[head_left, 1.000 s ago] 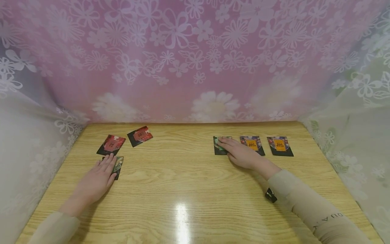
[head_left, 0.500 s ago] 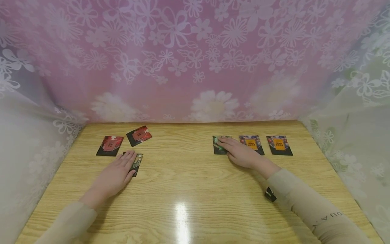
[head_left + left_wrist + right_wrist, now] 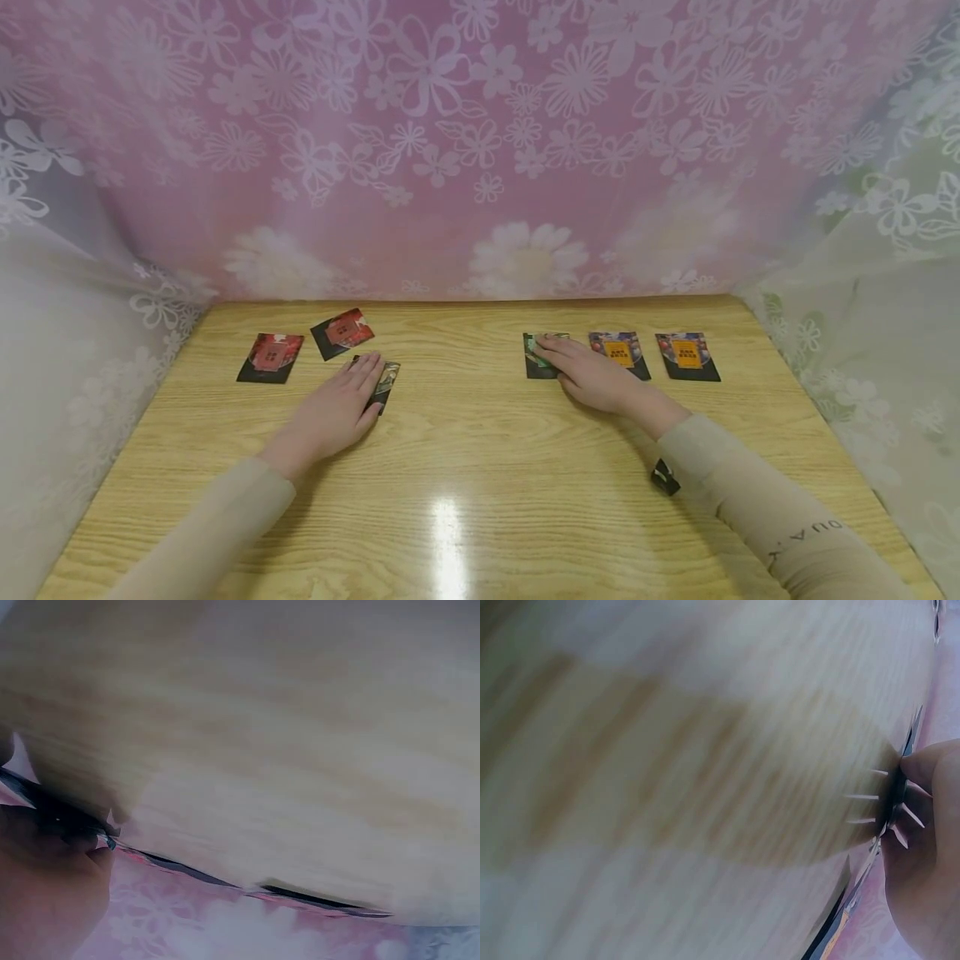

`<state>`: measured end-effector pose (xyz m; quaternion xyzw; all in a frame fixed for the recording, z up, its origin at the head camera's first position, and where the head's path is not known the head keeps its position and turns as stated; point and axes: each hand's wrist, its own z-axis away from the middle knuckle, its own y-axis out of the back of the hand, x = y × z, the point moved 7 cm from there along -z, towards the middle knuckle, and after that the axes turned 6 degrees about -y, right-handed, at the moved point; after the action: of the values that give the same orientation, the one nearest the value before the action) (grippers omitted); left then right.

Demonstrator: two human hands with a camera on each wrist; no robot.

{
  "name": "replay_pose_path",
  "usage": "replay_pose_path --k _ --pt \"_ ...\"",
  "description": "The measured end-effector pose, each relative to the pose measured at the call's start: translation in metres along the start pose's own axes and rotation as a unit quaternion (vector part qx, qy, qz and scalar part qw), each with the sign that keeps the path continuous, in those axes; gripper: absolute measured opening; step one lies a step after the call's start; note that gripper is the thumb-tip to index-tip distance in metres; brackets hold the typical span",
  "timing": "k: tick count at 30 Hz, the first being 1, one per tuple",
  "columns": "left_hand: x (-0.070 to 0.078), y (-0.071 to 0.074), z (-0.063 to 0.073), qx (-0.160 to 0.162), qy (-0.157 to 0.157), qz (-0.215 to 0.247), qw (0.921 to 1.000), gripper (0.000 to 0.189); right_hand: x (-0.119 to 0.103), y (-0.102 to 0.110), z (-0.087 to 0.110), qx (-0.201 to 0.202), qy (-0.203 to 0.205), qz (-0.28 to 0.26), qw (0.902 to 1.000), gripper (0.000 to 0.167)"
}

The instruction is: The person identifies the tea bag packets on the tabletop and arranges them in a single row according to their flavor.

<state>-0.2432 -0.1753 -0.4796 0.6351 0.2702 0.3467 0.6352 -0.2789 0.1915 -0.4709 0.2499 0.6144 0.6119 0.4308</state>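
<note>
In the head view, my left hand [image 3: 330,415] lies with straight fingers over a black packet with a green-gold picture [image 3: 386,379], hiding much of it. A packet with a red label [image 3: 342,333] lies tilted just beyond those fingertips, and a second red-labelled packet [image 3: 271,358] is farther left. On the right, my right hand [image 3: 592,377] rests with extended fingers on a green-labelled packet [image 3: 534,368]. Its back covers part of an orange-labelled packet [image 3: 617,346]. Another orange-labelled packet [image 3: 687,357] stays uncovered beside it.
A small black object [image 3: 664,477] lies on the wooden table [image 3: 480,467], partly under the right sleeve [image 3: 750,492]. Flowered pink cloth [image 3: 487,150] hangs along the table's back edge, with pale cloth at both sides.
My left hand has slid rightward and slightly away with the green-gold packet under its fingers. The nearby red packet, once touched by it, straightened a little. My right hand stays put.
</note>
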Motion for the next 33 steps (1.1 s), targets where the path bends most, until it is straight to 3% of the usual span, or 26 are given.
replay_pose_path --k 10,17,33 --pt "0.027 -0.001 -0.053 -0.035 -0.002 0.001 0.9994 0.074 0.001 0.001 0.002 0.0 0.0 -0.006 1.0 0.058" --pt "0.047 -0.002 -0.087 -0.049 -0.004 -0.025 0.9985 0.076 -0.002 0.003 0.002 0.002 0.003 -0.009 1.0 0.058" --pt "0.079 -0.002 -0.13 -0.064 0.026 -0.082 0.9942 0.075 -0.002 0.003 0.001 0.0 0.0 -0.012 0.9999 0.058"
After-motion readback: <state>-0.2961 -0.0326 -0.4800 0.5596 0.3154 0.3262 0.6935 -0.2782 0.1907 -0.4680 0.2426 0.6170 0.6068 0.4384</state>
